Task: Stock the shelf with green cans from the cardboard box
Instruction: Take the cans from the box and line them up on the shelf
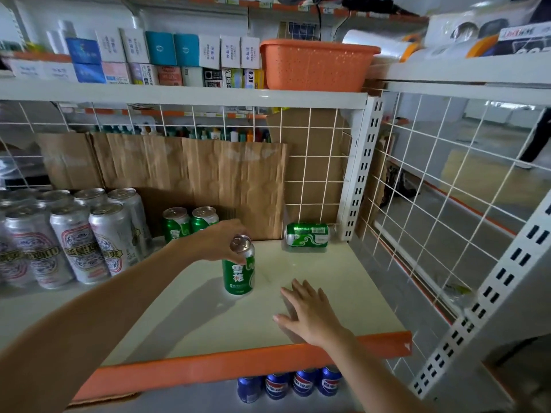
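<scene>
Shelf: the right hand rests flat on it, fingers straight, well in front of the upright green pair. The left hand grips the green can by its top, just in front of that pair. Seat the base flat beside the pair before releasing.

The green can is shining like smooth metal, and the silver cans are gleaming too. The brown cardboard is looking dull and wrinkly. The orange basket is looking like smooth plastic. The shelf is shining softly.
</scene>
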The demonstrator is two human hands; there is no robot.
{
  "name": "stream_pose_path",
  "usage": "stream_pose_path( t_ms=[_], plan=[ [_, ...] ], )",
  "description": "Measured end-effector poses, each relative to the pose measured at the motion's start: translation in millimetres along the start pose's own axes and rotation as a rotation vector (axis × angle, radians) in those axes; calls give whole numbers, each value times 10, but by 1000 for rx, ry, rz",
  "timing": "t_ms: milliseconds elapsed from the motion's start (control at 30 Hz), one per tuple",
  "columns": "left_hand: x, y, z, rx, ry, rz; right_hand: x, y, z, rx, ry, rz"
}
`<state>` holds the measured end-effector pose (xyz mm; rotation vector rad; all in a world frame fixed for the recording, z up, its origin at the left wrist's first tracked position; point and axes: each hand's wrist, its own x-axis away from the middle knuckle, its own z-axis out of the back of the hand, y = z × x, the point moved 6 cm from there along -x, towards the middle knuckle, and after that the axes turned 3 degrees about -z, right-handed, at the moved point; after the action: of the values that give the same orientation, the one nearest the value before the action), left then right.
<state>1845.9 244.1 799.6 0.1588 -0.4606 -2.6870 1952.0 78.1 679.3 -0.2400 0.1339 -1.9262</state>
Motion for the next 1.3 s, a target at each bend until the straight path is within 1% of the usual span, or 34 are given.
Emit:
stream_pose_path(
  t_ms=[533, 867, 1000, 1300],
  plan=[
    [-645, -409, 206, -282, -16, -39, -31, 29, -26, -20, -27, -10],
    [-788, -604, 222, -310, -13, -32, -38, 34, -39, -18, -46, -7],
    [-833, -607, 226, -321, -11, -62, -28, 29, -30, -12, -52, -6],
    [-814, -611, 241, -427, 27, -93, -41, 27, -37, -14, -47, -7]
  ],
)
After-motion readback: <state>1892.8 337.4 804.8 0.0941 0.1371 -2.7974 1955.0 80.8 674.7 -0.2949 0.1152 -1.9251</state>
